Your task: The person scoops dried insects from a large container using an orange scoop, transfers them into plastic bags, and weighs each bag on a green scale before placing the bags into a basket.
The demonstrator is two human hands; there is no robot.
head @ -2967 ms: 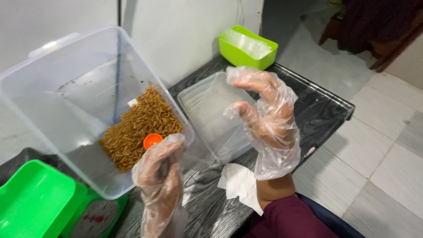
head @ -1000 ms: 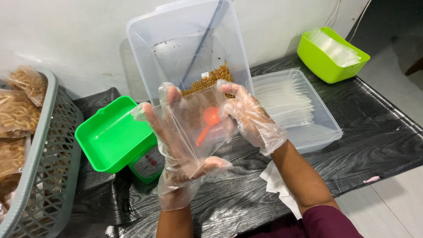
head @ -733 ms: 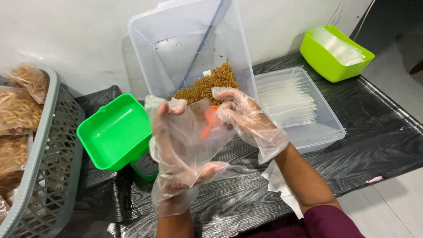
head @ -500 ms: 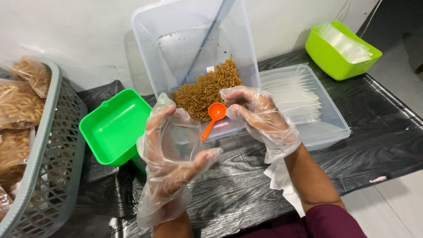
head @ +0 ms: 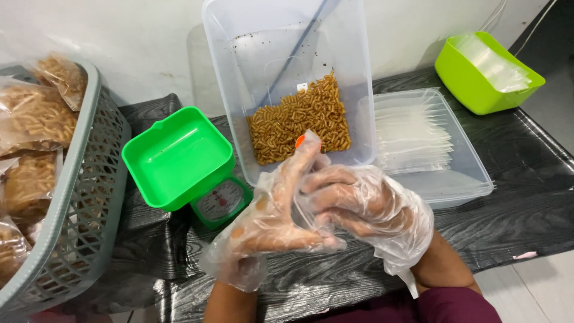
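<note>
Change since half a second ago: the two hands have come together in front of the clear tub, and the orange scoop, then fully visible between them, is now almost hidden behind the left fingers. Head view, places given relative to the clear tub (head: 287, 66), which stands tilted against the white wall. Inside it, at its lower end: a heap of brown curled snack pieces (head: 299, 119). Just in front of its near edge: left hand (head: 272, 218), in a loose clear plastic glove, fingers stretched up toward the tub; right hand (head: 365, 206), likewise gloved, fingers curled and pressed against the left palm, pinching the left glove's film. Neither hand grips any other object. Orange scoop (head: 300, 141): only a small tip shows above the left fingertips, at the tub's near edge. Left of the tub: green weighing pan (head: 176, 158) on a small green dial scale (head: 220, 202). Farther left: grey slatted basket (head: 78, 197) holding sealed bags of the same snack (head: 33, 116). Right of the tub, touching it: shallow clear tray (head: 472, 173) with a stack of flat clear bags (head: 412, 140). Far right, well apart: lime-green bin (head: 472, 84) with more clear film. All rest on a black wood-grain table cover (head: 526, 209).
</note>
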